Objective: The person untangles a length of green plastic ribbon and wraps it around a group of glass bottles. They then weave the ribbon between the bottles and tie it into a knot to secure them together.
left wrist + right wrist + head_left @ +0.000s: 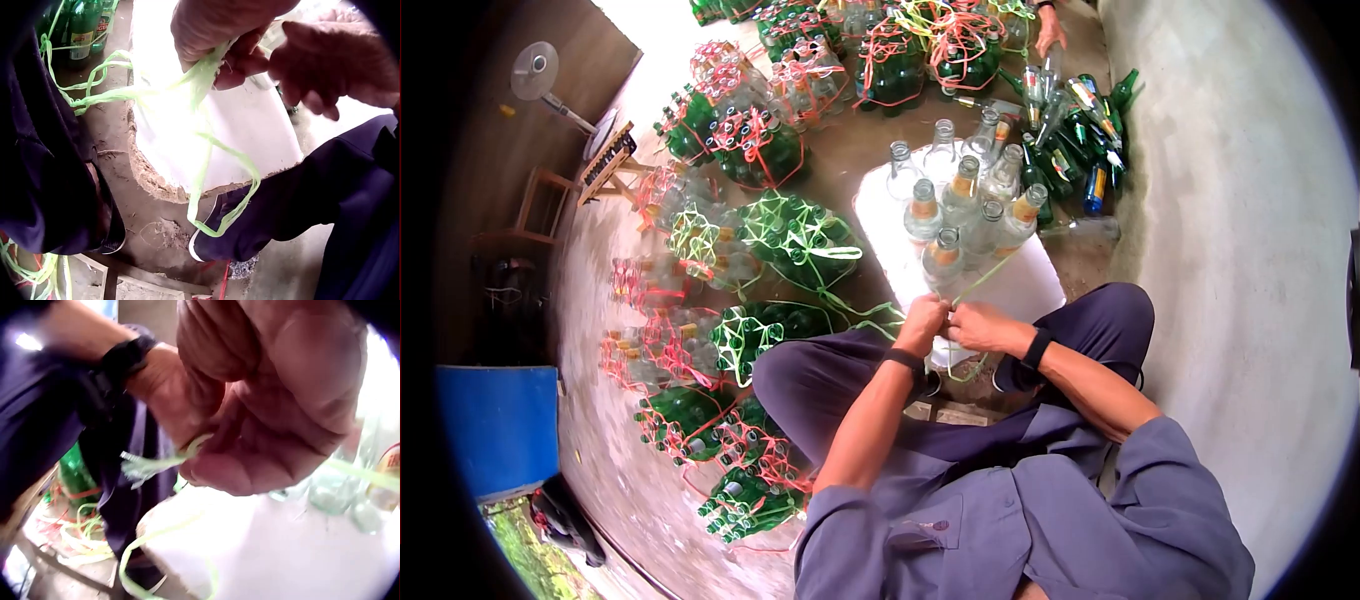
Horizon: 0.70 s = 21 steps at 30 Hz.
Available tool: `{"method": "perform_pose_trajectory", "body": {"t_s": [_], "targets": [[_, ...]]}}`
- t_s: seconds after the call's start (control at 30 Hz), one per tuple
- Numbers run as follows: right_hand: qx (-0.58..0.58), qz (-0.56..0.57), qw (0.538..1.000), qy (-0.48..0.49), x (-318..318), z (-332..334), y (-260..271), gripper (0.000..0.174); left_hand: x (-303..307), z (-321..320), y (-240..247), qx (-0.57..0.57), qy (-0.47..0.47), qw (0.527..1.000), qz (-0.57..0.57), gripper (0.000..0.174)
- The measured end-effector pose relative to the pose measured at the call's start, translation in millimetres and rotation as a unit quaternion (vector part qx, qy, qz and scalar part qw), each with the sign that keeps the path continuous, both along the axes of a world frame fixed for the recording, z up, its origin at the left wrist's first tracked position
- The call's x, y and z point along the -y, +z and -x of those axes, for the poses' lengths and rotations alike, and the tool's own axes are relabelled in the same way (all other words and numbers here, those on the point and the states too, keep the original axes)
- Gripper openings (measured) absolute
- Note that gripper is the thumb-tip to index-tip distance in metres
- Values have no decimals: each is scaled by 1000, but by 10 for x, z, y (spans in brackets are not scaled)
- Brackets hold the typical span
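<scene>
Both hands meet over the near end of a white board [1032,287]. My left hand [924,324] pinches light green plastic string [199,81], and loops of it hang below the fingers in the left wrist view. Close against it, my right hand [990,328] has its fingers curled round the same string. A frayed string end [150,465] pokes out between the hands in the right wrist view. One strand runs from the hands toward several clear glass bottles [945,250], which stand upright in a cluster on the board.
Bundles of green bottles [785,235] and clear bottles tied with red or green string cover the floor at left and back. Loose bottles [1070,135] lie by the wall [1230,200], where another person's hand [1050,30] reaches in. A fan [535,70] stands far left.
</scene>
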State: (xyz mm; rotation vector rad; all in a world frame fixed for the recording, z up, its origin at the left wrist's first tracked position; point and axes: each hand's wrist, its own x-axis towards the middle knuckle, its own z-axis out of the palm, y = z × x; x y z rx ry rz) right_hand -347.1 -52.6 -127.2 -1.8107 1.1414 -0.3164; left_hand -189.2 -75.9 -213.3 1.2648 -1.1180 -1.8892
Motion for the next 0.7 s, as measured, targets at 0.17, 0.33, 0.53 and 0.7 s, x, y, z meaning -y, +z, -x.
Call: {"method": "perform_pose_trajectory", "body": {"t_s": [0.17, 0.33, 0.53, 0.7], "targets": [[-139, 137, 965, -174, 286, 110, 452, 38, 41, -4, -90, -50, 12, 991, -125, 11], [-120, 193, 948, -221, 466, -12, 812, 48, -6, -9, -9, -63, 20, 991, -117, 14], [-100, 203, 954, -196, 614, -61, 685, 48, -1, 2, 20, -27, 12, 993, -116, 17], [-93, 145, 962, -213, 646, -158, 523, 42, -24, -10, -15, -44, 11, 993, -112, 18]]}}
